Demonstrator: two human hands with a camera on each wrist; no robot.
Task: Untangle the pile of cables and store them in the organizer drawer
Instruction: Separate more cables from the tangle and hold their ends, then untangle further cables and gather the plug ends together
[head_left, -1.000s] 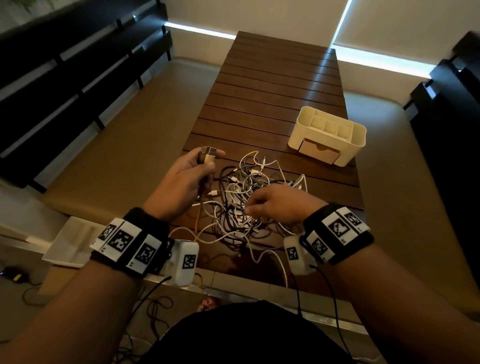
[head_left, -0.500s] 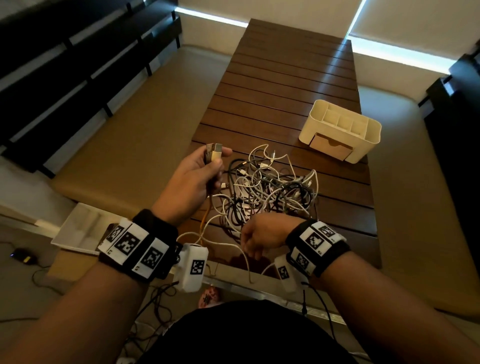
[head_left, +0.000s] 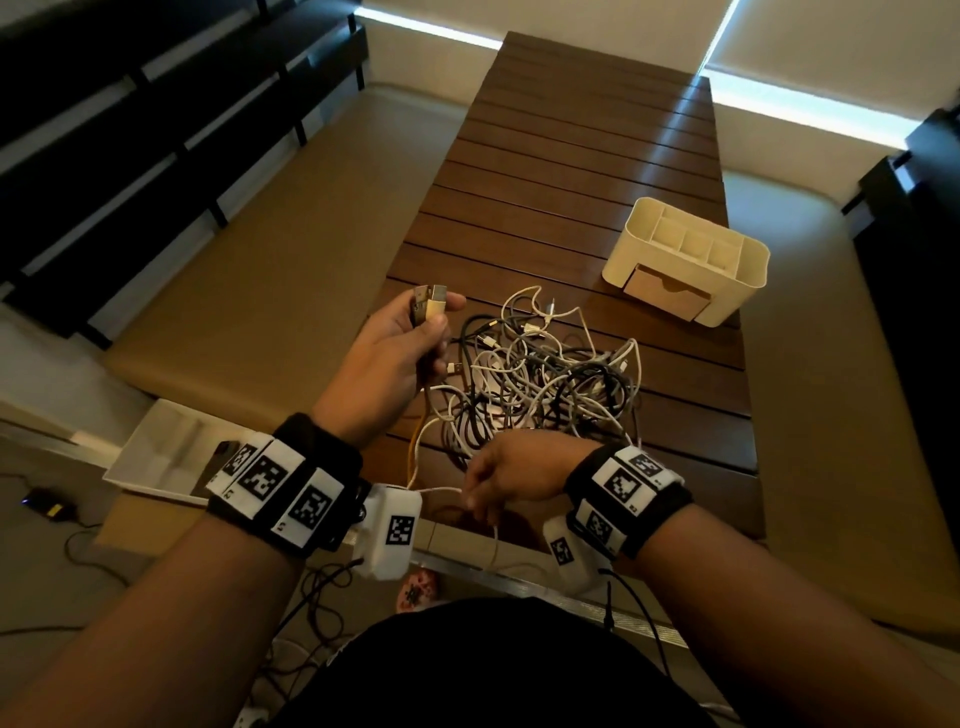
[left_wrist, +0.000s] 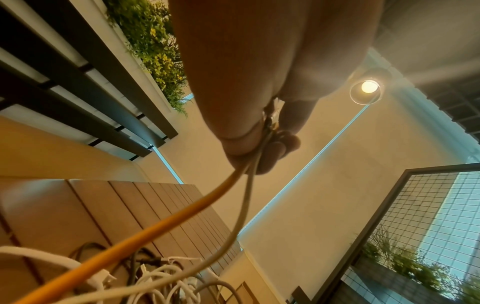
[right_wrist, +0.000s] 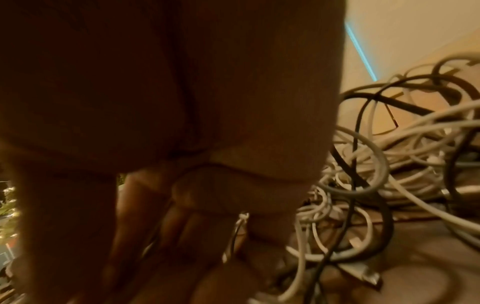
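Note:
A tangled pile of white, grey and black cables (head_left: 550, 374) lies on the slatted wooden table (head_left: 587, 171). My left hand (head_left: 405, 343) is raised left of the pile and grips two plug ends (head_left: 430, 305); an orange cable (left_wrist: 166, 224) and a grey cable (left_wrist: 241, 218) trail from its fist down to the pile. My right hand (head_left: 514, 470) sits at the near edge of the pile and pinches a thin white cable (head_left: 441, 490), seen between its fingers (right_wrist: 235, 244) in the right wrist view. The cream organizer (head_left: 685, 260) with its drawer (head_left: 667, 296) pushed in stands at the far right.
Tan cushioned benches (head_left: 291, 249) flank the table on both sides. A white tray (head_left: 171, 452) lies on the floor at the near left, with loose black cords (head_left: 78, 540) around it. Dark slatted panels (head_left: 130, 130) run along the left.
My right hand has drawn back from the middle of the pile toward me, pulling a white cable with it. The left hand keeps its grip on the plug ends.

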